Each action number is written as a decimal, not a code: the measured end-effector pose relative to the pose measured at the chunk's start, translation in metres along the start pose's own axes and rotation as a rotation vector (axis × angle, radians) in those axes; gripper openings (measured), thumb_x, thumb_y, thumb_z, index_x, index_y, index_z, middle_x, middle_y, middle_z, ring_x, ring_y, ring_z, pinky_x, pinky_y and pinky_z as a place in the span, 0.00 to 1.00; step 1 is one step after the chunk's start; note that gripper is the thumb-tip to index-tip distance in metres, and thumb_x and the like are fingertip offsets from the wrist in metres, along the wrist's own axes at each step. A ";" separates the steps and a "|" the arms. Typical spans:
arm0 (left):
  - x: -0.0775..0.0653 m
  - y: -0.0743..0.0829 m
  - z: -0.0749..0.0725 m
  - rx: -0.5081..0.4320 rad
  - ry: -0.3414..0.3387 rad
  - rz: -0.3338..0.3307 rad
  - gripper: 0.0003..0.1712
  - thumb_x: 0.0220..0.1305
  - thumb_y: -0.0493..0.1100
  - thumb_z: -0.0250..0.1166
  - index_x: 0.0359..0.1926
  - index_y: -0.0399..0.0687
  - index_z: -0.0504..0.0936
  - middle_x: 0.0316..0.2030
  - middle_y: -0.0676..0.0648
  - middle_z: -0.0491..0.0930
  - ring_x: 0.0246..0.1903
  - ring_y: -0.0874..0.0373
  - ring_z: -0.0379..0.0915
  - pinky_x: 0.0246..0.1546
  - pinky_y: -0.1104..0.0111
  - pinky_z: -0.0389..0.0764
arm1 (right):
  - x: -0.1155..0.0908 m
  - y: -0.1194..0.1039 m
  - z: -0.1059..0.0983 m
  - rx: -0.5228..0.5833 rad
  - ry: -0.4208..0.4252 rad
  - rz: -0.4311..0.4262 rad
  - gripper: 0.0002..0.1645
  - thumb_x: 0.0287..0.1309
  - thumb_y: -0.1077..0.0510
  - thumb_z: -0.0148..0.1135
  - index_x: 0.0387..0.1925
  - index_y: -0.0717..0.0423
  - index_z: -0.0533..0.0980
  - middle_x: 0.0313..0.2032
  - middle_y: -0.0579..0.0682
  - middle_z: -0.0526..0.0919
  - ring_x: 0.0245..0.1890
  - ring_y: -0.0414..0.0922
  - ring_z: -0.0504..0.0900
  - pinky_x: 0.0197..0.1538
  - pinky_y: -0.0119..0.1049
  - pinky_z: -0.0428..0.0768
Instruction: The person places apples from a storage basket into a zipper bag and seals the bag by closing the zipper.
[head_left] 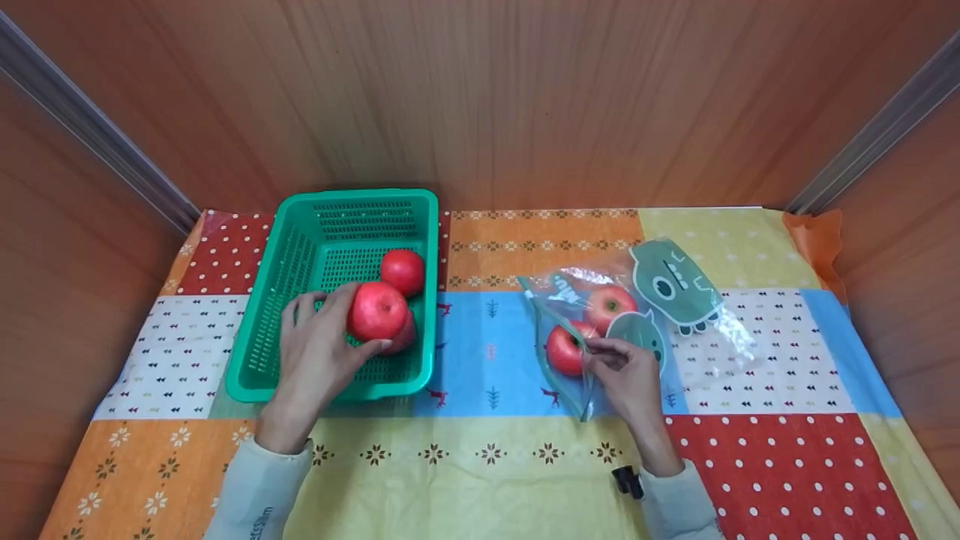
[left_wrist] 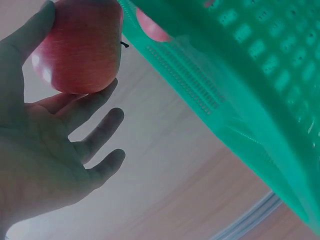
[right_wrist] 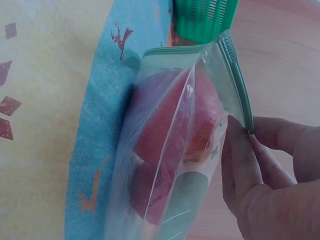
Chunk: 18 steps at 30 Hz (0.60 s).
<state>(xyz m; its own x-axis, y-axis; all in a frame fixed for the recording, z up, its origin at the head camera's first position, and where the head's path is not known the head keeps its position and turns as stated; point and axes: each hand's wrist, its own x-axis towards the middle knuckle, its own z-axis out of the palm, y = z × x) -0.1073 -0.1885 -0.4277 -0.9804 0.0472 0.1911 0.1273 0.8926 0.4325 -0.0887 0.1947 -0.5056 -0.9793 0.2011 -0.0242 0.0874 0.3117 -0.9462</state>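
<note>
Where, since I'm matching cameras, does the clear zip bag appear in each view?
Head: the clear zip bag is right of centre, pinched by the right hand.
Left wrist: not in it.
Right wrist: centre, running to the bottom edge.
Shared landmark: the green basket, seen in all three.

Beyond the far edge of the patchwork cloth (head_left: 480, 431) stands a wood-grain back panel (head_left: 525, 97), with a left side panel (head_left: 60, 202) and a right side panel (head_left: 907, 225) flanking the cloth. A left grey strip (head_left: 105, 120) and a right grey strip (head_left: 877, 127) slant down to the cloth's far corners. An orange fold (head_left: 817, 247) sits at the cloth's far right corner. A blue patch (head_left: 469, 334) with reindeer and trees lies mid-cloth, a white-dotted red patch (head_left: 795, 465) at its near right.
</note>
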 end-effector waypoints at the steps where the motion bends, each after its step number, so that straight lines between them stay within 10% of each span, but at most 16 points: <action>1: -0.001 0.002 0.001 -0.004 0.001 0.000 0.53 0.49 0.47 0.87 0.73 0.39 0.71 0.64 0.34 0.78 0.66 0.35 0.63 0.69 0.35 0.60 | 0.000 0.000 0.000 -0.001 -0.001 -0.001 0.15 0.61 0.72 0.70 0.50 0.71 0.85 0.48 0.65 0.90 0.42 0.54 0.91 0.42 0.20 0.82; 18: -0.012 0.028 0.019 -0.065 0.029 0.047 0.53 0.46 0.51 0.88 0.71 0.41 0.74 0.60 0.38 0.82 0.64 0.38 0.67 0.67 0.40 0.65 | 0.000 0.003 0.001 -0.008 0.004 -0.026 0.14 0.61 0.72 0.69 0.49 0.70 0.86 0.46 0.64 0.90 0.34 0.40 0.88 0.43 0.21 0.81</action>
<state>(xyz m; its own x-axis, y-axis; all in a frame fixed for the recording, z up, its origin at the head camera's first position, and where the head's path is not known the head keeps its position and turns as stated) -0.0945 -0.1553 -0.4341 -0.9685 0.0746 0.2376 0.1836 0.8584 0.4789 -0.0888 0.1945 -0.5092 -0.9806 0.1962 0.0011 0.0638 0.3243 -0.9438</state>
